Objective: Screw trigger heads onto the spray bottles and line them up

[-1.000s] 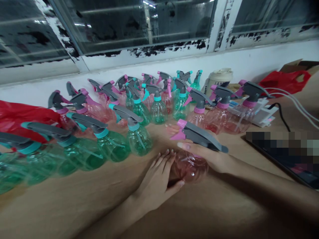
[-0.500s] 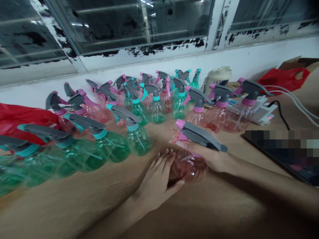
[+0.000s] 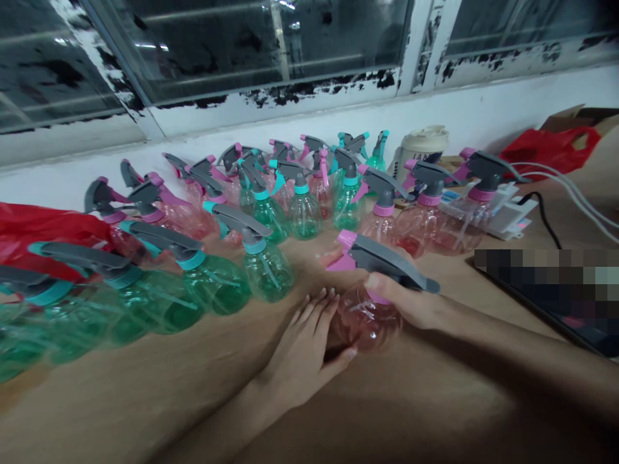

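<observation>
A pink spray bottle (image 3: 370, 322), clear-bodied with a grey and pink trigger head (image 3: 387, 261), stands upright on the wooden table. Wrapped round its neck just below the head is my right hand (image 3: 420, 306); its thumb shows on the near side, and its other fingers are partly hidden and blurred behind the bottle. My left hand (image 3: 300, 348) lies flat on the table at the bottle's left. Its fingers are stretched out, and the thumb tip reaches the bottle's base at the front. Nearest to the left fingers is a green spray bottle (image 3: 268, 274).
Green spray bottles (image 3: 217, 283) line the left; pink ones (image 3: 380, 222) and more green ones crowd toward the wall. Red plastic bags (image 3: 53, 235) lie at both sides. A coffee cup (image 3: 423, 145), a white power strip (image 3: 503, 209) with cables and a dark device (image 3: 546, 303) are right.
My right thumb has drawn back toward the bottle's neck, and the fingers behind have shifted slightly. The left hand and the bottle stay almost in place.
</observation>
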`<action>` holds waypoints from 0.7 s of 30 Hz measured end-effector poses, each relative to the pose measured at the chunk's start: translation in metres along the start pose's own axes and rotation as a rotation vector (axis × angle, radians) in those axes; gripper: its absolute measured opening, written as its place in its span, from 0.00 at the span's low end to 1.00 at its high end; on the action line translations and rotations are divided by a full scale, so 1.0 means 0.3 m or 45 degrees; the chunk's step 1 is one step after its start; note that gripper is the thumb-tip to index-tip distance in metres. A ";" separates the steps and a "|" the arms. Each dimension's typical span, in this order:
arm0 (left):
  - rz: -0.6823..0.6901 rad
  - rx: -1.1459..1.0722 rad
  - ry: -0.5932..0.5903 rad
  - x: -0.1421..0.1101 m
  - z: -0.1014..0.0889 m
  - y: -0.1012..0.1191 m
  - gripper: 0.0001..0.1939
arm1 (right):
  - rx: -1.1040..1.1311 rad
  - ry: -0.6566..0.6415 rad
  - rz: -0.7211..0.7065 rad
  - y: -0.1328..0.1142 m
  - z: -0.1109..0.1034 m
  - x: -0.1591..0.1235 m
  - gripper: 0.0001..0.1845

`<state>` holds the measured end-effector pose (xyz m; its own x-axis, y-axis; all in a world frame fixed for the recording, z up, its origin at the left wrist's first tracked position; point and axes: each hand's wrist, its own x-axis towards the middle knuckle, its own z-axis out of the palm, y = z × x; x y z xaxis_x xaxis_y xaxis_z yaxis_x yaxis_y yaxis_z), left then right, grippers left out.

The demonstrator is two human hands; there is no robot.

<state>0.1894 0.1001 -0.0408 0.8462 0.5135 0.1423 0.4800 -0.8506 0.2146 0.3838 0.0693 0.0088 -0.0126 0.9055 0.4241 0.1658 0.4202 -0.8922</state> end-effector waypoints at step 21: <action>-0.015 -0.012 0.001 -0.005 0.009 -0.007 0.32 | -0.043 0.051 0.002 -0.042 0.019 0.010 0.09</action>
<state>0.1878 0.1009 -0.0441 0.8402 0.5237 0.1403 0.4879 -0.8432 0.2258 0.3761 0.0671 0.0203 0.0273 0.9026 0.4296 0.1989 0.4162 -0.8872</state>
